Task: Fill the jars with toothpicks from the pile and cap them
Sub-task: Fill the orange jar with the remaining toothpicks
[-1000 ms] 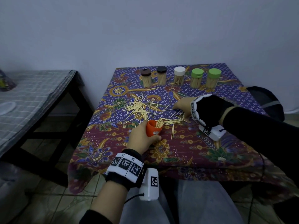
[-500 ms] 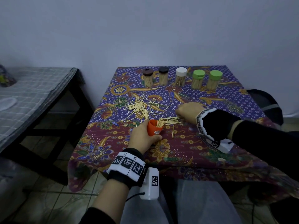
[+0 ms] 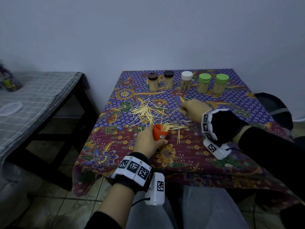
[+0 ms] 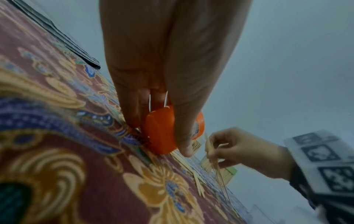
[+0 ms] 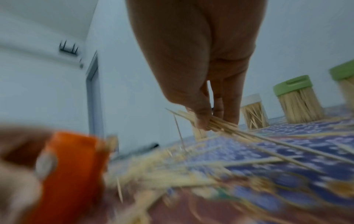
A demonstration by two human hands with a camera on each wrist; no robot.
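Observation:
My left hand (image 3: pixel 149 139) grips an orange jar (image 3: pixel 159 132) tilted on its side on the patterned tablecloth (image 3: pixel 198 152), mouth toward the right, with toothpicks sticking out of it. The same orange jar (image 4: pixel 161 128) shows between thumb and fingers in the left wrist view. My right hand (image 3: pixel 191 109) pinches a small bundle of toothpicks (image 5: pixel 216 123) just above the cloth, right of the loose pile (image 3: pixel 146 111). Several capped, filled jars stand at the back: two brown (image 3: pixel 152 81), one white (image 3: pixel 186 80), two green (image 3: pixel 204 82).
More toothpicks (image 3: pixel 175 126) lie spread by the orange jar's mouth. A second table with a grey checked cloth (image 3: pixel 38 96) stands to the left across a gap. A dark bag (image 3: pixel 272 109) sits beyond the table's right edge.
My right hand has lifted away from the jar's mouth toward the back right, holding a pinch of toothpicks. The left hand and orange jar have stayed put.

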